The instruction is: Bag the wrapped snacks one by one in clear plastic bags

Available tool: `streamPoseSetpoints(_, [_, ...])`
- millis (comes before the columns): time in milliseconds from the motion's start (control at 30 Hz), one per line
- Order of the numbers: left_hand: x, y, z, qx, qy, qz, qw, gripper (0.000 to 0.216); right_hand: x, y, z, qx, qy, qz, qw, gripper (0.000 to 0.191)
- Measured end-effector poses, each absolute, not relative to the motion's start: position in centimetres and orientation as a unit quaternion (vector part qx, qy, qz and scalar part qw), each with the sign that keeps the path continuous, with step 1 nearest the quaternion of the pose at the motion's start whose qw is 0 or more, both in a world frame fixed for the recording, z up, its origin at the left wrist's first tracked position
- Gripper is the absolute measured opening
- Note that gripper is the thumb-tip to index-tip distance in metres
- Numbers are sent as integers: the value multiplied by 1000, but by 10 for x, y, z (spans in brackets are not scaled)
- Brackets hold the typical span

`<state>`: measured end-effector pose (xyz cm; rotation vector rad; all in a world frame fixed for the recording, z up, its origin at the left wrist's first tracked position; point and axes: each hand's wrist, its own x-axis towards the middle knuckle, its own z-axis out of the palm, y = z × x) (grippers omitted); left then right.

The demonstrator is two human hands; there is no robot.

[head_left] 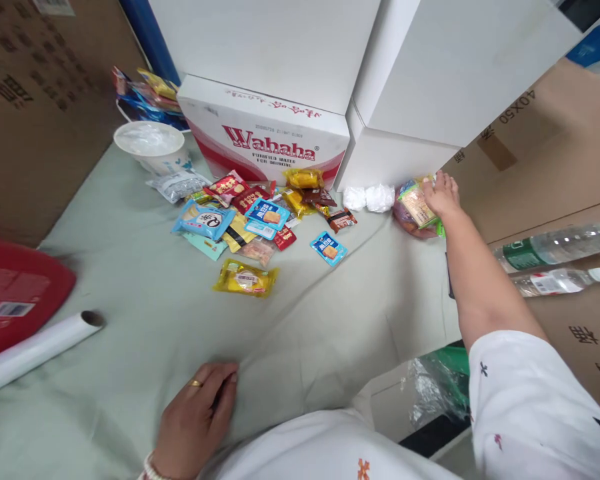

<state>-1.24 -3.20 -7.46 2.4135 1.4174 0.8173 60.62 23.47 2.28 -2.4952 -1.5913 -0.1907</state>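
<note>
Resting on the upper right side of a colourful snack bag [411, 225], the right hand [442, 195] is out at the far edge, fingers bent; whether they're pinching the plastic, I can't tell! A tan packet [417, 203] shows at the bag's front, reddish colours below, two white bundles [369, 198] just beside. Over to the left hand [200, 417], down on the grey-green cloth [330, 320], fingers curled side by side, anything beneath them hidden. Containers now: a white tub [153, 159] stands mouth up, clear plastic at its opening, contents unclear; a Wahaha carton [270, 123] stands behind heaped wrapped snacks [250, 213]; two clear bottles [555, 250] lie at right.
</note>
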Motion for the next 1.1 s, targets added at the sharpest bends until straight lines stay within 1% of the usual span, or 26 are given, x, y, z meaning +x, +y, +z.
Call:
streamPoseSetpoints(67, [-11,-32,-74,818,488,284,108,17,600,244,19,-848,-526,-22,55,72])
streamPoseSetpoints(133, [-10,-33,-73,816,491,285,112,17,594,244,17,-857,-514,-9,37,69])
streamPoseSetpoints(200, [-10,-33,-72,812,492,290,116,18,587,239,22,-856,-512,-49,54,65])
streamPoseSetpoints(267, [-10,-34,-73,808,496,296,121,18,573,234,30,-843,-514,-126,97,60])
streamPoseSetpoints(333, [-11,-35,-75,805,498,298,127,18,548,234,36,-807,-541,-194,135,52])
streamPoseSetpoints(367, [-11,-35,-76,803,499,298,130,18,533,236,37,-785,-570,-200,137,47])
streamPoseSetpoints(433, [-11,-36,-78,801,503,295,136,19,497,245,29,-742,-640,-161,116,37])
streamPoseSetpoints(500, [-11,-36,-79,796,510,292,147,19,462,256,13,-725,-676,-93,93,30])
streamPoseSetpoints(600, [-11,-38,-77,783,519,295,173,20,427,269,-14,-756,-649,-22,79,27])
streamPoseSetpoints(700, [-14,-42,-72,766,516,317,215,19,416,269,-26,-783,-616,-10,84,20])
streamPoseSetpoints(767, [-18,-46,-66,744,518,336,257,19,414,259,-22,-791,-599,-28,124,22])
streamPoseSetpoints(800, [-20,-48,-64,727,524,344,282,19,413,250,-17,-793,-583,-28,174,21])
streamPoseSetpoints(833, [-21,-48,-61,706,534,351,307,19,411,238,-12,-791,-561,-11,243,19])
streamPoseSetpoints(867, [-21,-48,-57,684,544,355,332,20,407,222,-6,-780,-533,33,325,15])
streamPoseSetpoints(900, [-19,-46,-54,664,551,357,358,20,400,204,-2,-758,-500,105,406,13])
streamPoseSetpoints(933, [-14,-42,-51,645,554,358,384,21,391,183,2,-724,-462,197,472,15])
streamPoseSetpoints(967, [-8,-37,-47,629,553,359,412,22,379,160,5,-683,-427,303,509,20])
streamPoseSetpoints(1000, [0,-31,-44,614,547,359,441,23,366,135,5,-639,-397,402,522,25])
streamPoseSetpoints(1033, [11,-25,-40,599,539,362,469,24,352,111,4,-605,-365,477,522,29])
streamPoseSetpoints(1100, [34,-10,-36,545,527,371,537,27,323,64,-1,-566,-318,567,507,33])
